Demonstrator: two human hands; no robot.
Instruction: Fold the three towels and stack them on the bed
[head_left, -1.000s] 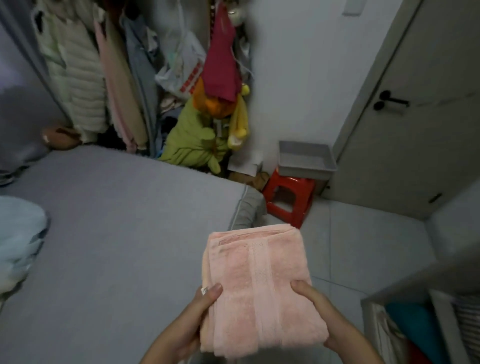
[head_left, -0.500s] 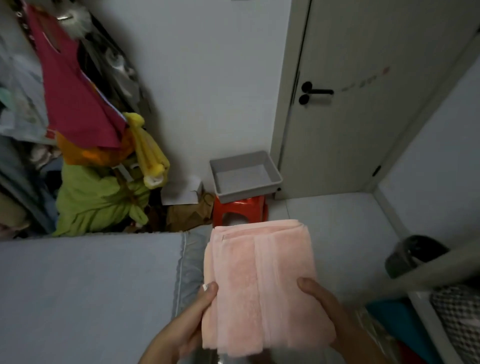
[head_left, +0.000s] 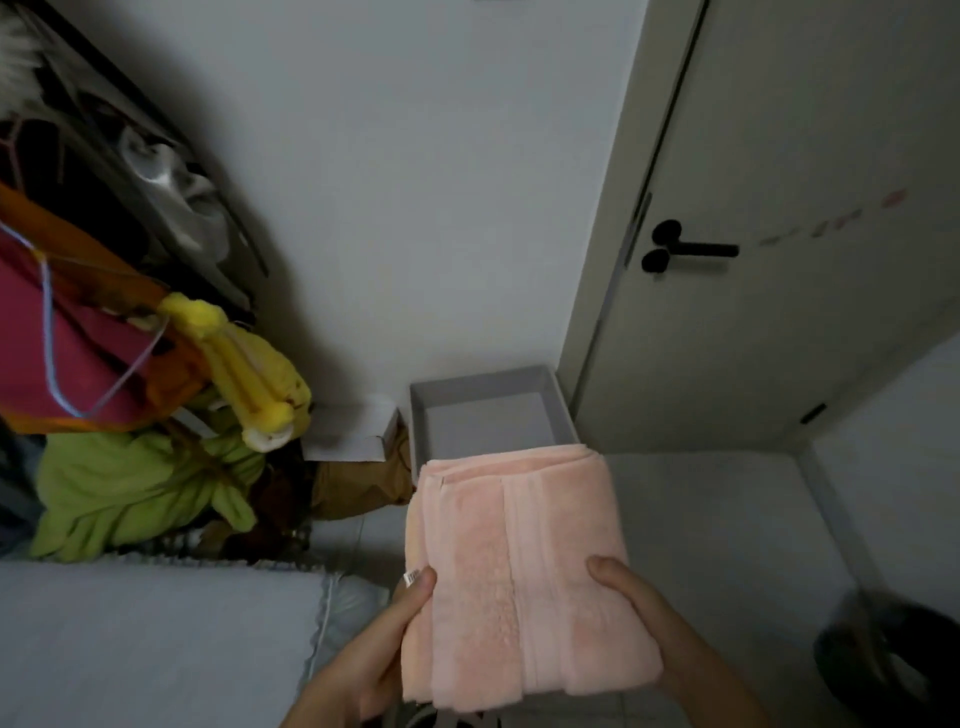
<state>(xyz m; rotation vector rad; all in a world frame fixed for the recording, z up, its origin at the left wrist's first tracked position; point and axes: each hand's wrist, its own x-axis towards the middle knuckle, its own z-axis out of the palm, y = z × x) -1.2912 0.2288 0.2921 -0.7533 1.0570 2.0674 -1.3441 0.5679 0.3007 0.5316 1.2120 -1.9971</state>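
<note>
A folded pink towel (head_left: 519, 561) is held up in front of me, off the bed's right corner and over the floor. My left hand (head_left: 374, 654) grips its left edge with the thumb on top, near a small white label. My right hand (head_left: 649, 623) grips the right edge, thumb on top as well. The grey bed (head_left: 145, 644) fills the lower left. No other towel is in view.
A grey tray (head_left: 561, 410) sits just beyond the towel, by the closed door (head_left: 805, 208) with a black handle. Hanging clothes and a green garment (head_left: 130, 493) crowd the left. A dark bin (head_left: 883, 665) stands at the lower right on the tiled floor.
The view has swung right, away from the bed toward the door and tray. Both hands keep the same hold on the pink towel, which now hangs past the bed's corner.
</note>
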